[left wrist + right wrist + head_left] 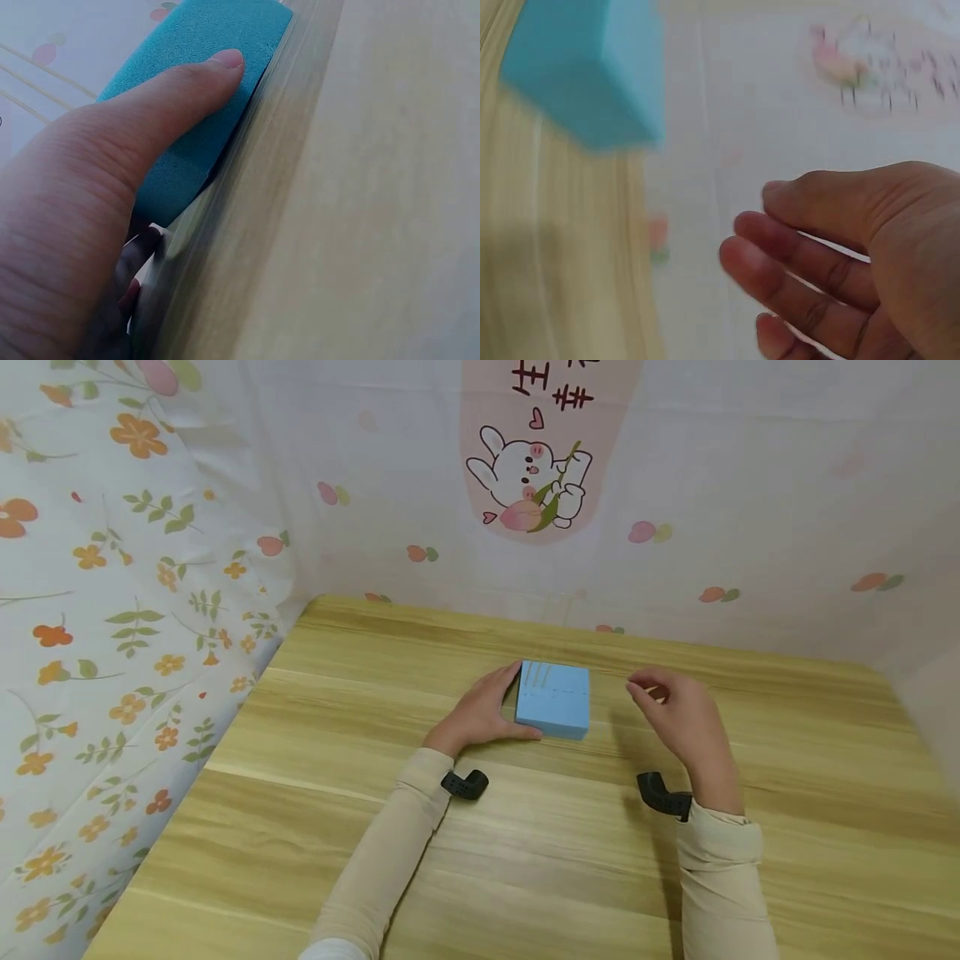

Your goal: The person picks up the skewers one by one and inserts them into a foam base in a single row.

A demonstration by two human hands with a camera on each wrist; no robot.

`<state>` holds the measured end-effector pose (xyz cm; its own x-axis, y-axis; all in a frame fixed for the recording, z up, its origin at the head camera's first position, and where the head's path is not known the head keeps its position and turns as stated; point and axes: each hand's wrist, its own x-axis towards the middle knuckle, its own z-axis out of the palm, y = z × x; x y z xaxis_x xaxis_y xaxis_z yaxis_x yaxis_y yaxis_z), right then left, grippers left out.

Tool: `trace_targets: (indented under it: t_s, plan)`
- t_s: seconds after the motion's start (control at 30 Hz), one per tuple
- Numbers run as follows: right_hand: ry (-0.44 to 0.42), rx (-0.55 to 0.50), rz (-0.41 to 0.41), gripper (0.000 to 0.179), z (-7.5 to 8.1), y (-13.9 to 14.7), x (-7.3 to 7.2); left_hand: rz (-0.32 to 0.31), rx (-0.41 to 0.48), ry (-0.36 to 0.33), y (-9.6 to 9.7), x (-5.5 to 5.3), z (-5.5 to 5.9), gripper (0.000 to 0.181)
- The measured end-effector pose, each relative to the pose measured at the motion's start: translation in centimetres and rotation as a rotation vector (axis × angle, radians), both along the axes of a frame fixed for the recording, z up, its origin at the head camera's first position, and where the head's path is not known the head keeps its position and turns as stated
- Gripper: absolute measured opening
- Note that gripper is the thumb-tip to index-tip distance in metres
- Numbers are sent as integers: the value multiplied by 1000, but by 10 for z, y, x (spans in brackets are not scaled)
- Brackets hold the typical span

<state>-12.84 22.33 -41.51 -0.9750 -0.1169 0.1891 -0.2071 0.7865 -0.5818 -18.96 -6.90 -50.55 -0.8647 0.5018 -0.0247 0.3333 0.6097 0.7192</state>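
A blue foam block (553,703) sits on the wooden table, with a row of small dark marks across its top. Three thin pale sticks (536,675) stand up from its far left part; in the left wrist view these sticks (34,86) run out to the left. My left hand (480,710) grips the block's left side, its thumb (199,82) along the near face and fingers behind. To the right of the block, raised over the table, my right hand (682,714) has loosely bent fingers and nothing between thumb and fingertips, as the right wrist view shows.
The wood-grain table (525,860) runs back to a white curtain (375,460) with a rabbit print (525,477). A floral cloth (135,693) hangs along the left edge. Black wrist cameras (467,785) sit at both cuffs.
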Motion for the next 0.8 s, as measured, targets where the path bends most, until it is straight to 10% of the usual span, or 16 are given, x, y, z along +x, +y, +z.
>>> trace_targets:
  t_s: [0.23, 0.57, 0.8]
  plan:
    - [-102, 92, -100, 28, -15, 69, 19, 10, -11, -5, -3, 0, 0, 126]
    - [-526, 124, -130, 37, -17, 111, 25, 5, -4, -12, 0, 1, 1, 126]
    - [-500, 160, -158, 39, -22, 103, 23, 3, -9, -16, 1, 0, 1, 126]
